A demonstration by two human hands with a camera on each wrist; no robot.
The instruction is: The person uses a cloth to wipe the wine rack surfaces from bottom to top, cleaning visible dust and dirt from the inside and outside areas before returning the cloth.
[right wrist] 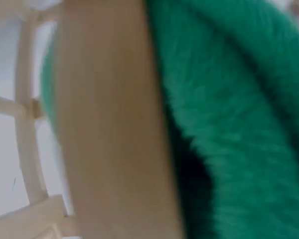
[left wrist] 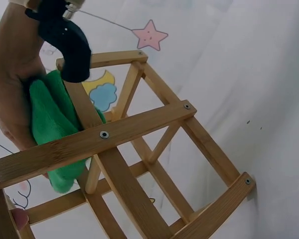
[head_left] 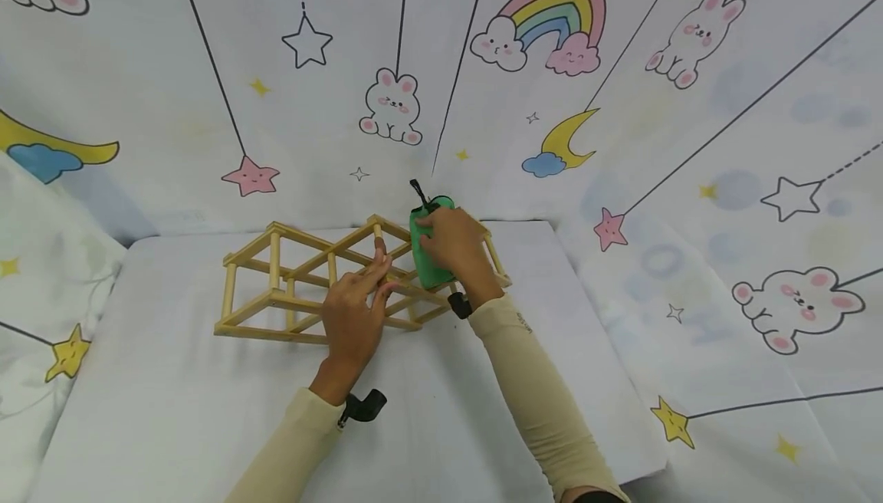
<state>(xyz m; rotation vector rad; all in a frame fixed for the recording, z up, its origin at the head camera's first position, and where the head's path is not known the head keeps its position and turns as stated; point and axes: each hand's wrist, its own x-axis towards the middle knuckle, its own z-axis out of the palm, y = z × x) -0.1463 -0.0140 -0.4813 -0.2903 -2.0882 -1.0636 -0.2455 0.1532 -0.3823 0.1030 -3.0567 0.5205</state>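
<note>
A light wooden lattice rack (head_left: 274, 259), its slats joined by round posts and small metal rivets, stands on the white table. My left hand (head_left: 350, 315) holds a bar near its middle, fingers reaching over the wood. In my right hand (head_left: 457, 244) is a green plush cloth (head_left: 426, 264) with a black loop, bunched around a bar at the rack's right part. The left wrist view shows the cloth (left wrist: 55, 124) behind a riveted slat (left wrist: 144, 122). Up close in the right wrist view, green pile (right wrist: 234, 109) lies along a blurred wooden bar (right wrist: 109, 119).
The white-covered table (head_left: 172, 411) runs up to a pale backdrop (head_left: 331, 119) printed with rabbits, stars, moons and a rainbow. A black wrist camera (head_left: 366, 406) sticks out from the left wrist beside the beige sleeve (head_left: 297, 442).
</note>
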